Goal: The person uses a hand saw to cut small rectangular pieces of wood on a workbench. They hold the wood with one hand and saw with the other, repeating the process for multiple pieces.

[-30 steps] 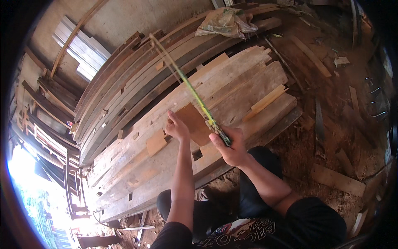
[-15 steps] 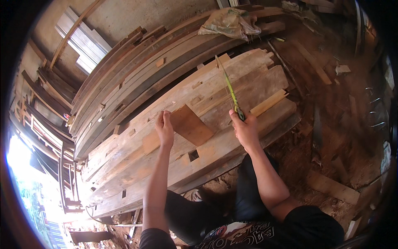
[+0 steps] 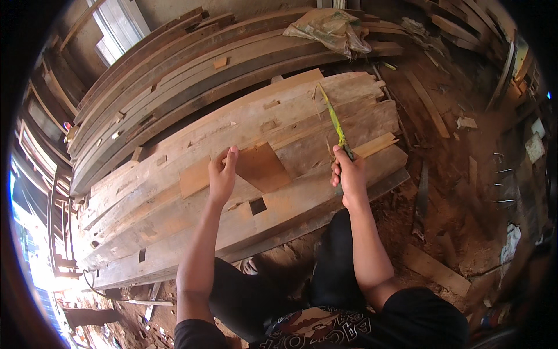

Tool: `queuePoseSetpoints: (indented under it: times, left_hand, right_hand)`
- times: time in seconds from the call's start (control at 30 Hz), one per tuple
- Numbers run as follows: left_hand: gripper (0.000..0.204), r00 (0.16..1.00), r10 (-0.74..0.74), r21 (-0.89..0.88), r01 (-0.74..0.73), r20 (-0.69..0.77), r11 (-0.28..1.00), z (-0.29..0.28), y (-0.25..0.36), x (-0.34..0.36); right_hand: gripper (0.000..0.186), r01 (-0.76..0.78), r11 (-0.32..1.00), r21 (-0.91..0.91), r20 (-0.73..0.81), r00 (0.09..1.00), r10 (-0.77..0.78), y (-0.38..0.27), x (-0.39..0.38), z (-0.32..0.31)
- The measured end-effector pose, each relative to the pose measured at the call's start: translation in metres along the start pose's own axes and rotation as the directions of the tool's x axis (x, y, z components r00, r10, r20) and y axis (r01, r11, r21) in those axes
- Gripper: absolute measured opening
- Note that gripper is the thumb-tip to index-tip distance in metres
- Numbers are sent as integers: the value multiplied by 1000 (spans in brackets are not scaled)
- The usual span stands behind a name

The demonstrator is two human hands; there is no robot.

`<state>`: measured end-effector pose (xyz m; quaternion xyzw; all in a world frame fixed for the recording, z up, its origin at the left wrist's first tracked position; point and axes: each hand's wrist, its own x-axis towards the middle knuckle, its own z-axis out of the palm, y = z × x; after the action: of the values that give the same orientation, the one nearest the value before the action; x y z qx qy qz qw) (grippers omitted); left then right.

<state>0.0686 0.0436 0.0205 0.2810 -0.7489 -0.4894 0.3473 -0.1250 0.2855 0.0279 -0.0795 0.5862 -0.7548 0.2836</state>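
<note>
My left hand (image 3: 225, 164) is closed at the left edge of a thin brown board (image 3: 264, 166), its fingers pinched on that edge, partly hidden. My right hand (image 3: 347, 174) grips the dark handle of a long, thin yellow-green tool (image 3: 335, 122), which points away from me with a thin strip alongside it; its exact kind is unclear. Both hands are over weathered timber beams (image 3: 145, 212) with square mortise holes. A lighter, paler piece (image 3: 195, 177) lies left of the brown board, and a narrow yellowish offcut (image 3: 378, 144) is right of my right hand.
More long planks (image 3: 174, 81) are stacked behind, with a crumpled sack (image 3: 325, 32) on them. White boards (image 3: 116, 29) lean at the wall. Scrap wood (image 3: 433, 267) lies on the dirt floor at right. A wooden frame (image 3: 61, 232) stands by the bright opening at left.
The yellow-green tool has swung from a long diagonal toward upright, pointing more directly away. My right hand moved up and right; my left hand moved left. The view has shifted slightly.
</note>
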Motion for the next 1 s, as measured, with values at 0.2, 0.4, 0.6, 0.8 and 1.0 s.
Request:
queuePoseSetpoints:
  times: [0.2,0.4,0.6,0.8,1.0]
  left_hand:
    - [35,991,127,-65,-129,-38,990,5,2,2]
    - [29,989,133,-64,-137,-65,988,2,9,5]
    - [33,991,124,-68,-127,-45,990,3,11,7]
    - [34,992,111,-55,-114,-52,992,2,7,8]
    - [33,992,120,-84,-124,-43,989,6,8,9]
  right_hand:
    - [37,-25,999,32,-25,999,26,-2,0,0]
    - [36,-28,998,55,-39,999,30,-2,-2,3]
    - [34,-5,1000,-13,-26,1000,5,0,-3,8]
    - [33,-1,1000,11,-18,1000,2,1,-2,8]
    - [33,31,997,-71,-6,999,-32,4,1,3]
